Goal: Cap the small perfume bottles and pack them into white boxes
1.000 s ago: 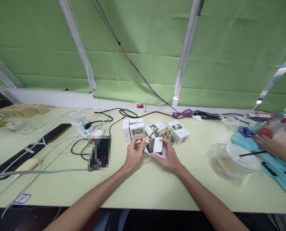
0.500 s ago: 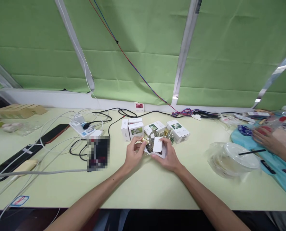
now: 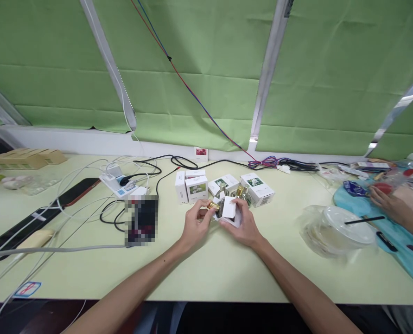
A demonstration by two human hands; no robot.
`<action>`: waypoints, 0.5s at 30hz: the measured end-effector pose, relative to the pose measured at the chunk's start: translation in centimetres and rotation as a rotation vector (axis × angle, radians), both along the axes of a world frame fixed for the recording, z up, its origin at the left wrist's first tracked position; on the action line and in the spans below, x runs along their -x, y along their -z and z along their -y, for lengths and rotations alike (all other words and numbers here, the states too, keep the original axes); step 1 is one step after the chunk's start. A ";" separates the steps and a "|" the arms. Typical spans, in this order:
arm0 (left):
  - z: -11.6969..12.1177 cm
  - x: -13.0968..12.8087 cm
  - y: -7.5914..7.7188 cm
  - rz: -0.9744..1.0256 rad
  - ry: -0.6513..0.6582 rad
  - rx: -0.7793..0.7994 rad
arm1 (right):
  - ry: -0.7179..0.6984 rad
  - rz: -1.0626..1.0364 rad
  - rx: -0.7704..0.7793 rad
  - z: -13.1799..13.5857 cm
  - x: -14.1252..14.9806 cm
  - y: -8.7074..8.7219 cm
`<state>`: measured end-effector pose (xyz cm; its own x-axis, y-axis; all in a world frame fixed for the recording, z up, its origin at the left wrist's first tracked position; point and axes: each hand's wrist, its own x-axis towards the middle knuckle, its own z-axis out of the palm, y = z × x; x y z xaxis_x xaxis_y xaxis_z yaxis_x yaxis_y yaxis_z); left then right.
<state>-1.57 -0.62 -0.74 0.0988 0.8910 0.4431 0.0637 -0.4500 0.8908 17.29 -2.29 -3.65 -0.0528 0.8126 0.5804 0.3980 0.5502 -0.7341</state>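
Note:
My left hand (image 3: 195,223) pinches a small glass bottle with a gold cap (image 3: 213,206) at its cap end. My right hand (image 3: 243,226) is wrapped round a small white carton (image 3: 230,211) with its flap open. The bottle sits at the carton's mouth, partly hidden by the flap. Just behind my hands stand several more white cartons (image 3: 196,189) with flower pictures and two loose gold-capped bottles (image 3: 241,193).
A black device (image 3: 142,220), a white power strip (image 3: 119,184) and tangled cables lie to the left. A clear plastic lidded bowl (image 3: 338,230) sits at the right. Another person's hand (image 3: 389,205) rests on a blue mat (image 3: 397,239) at far right.
My hands have drawn a little closer together, and the bottle has gone further into the carton's mouth. The other person's hand at far right has shifted slightly.

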 end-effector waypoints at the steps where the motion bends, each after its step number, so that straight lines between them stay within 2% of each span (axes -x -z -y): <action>1: 0.0 0.0 0.0 0.007 0.006 0.011 | -0.005 0.001 -0.004 0.0 0.0 -0.1; 11: -0.3 -0.1 0.0 0.057 0.136 0.171 | -0.027 0.054 -0.034 0.4 0.1 -0.6; 15: -0.3 -0.2 -0.1 0.084 0.144 0.181 | -0.028 0.064 -0.020 0.5 0.1 -0.7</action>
<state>-1.40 -0.33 -0.64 0.2002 0.9362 0.2890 -0.0669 -0.2812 0.9573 17.19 -2.74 -2.92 -0.1127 0.7986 0.5913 0.4284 0.5760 -0.6962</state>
